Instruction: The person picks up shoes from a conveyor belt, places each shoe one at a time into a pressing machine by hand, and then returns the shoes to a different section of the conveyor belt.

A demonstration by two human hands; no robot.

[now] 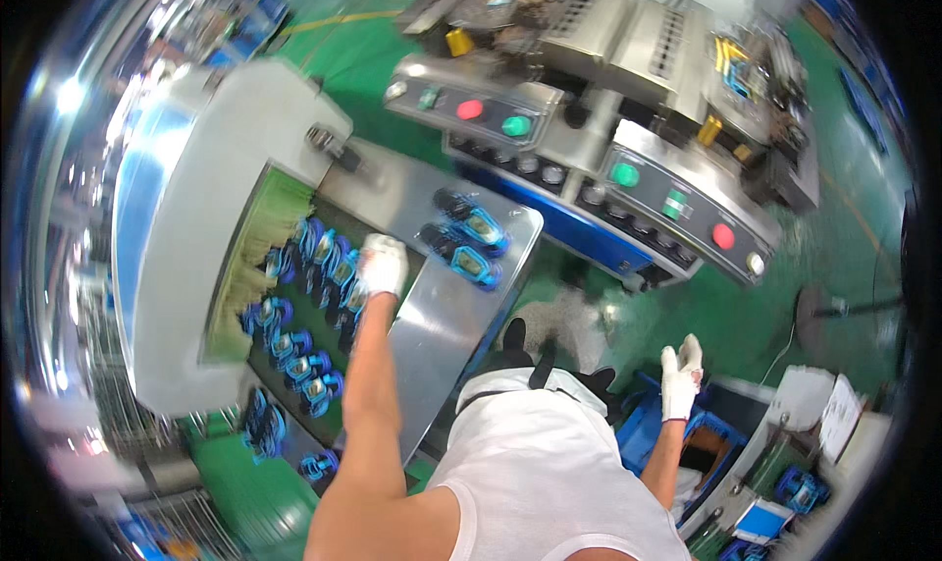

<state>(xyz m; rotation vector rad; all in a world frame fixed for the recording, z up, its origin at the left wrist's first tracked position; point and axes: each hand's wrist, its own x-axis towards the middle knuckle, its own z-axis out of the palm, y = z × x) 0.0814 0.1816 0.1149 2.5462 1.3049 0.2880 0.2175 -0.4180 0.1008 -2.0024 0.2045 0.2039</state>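
Note:
My left hand (382, 265), in a white glove, reaches over the dark conveyor belt (332, 350) and rests among several blue and black parts (294, 345) that lie on it; whether it grips one I cannot tell. Two more blue and black parts (469, 237) sit on the steel side plate (446, 325) just right of that hand. My right hand (679, 379), also gloved in white, hangs low at my right side above a blue crate (643, 428). Its fingers are together with nothing visible in them.
A grey machine housing (211, 227) covers the belt on the left. Ahead stand steel control panels with red and green buttons (491, 117), (677, 203). The floor is green (746, 316). At the lower right are a white table (814, 404) and more blue parts (800, 487).

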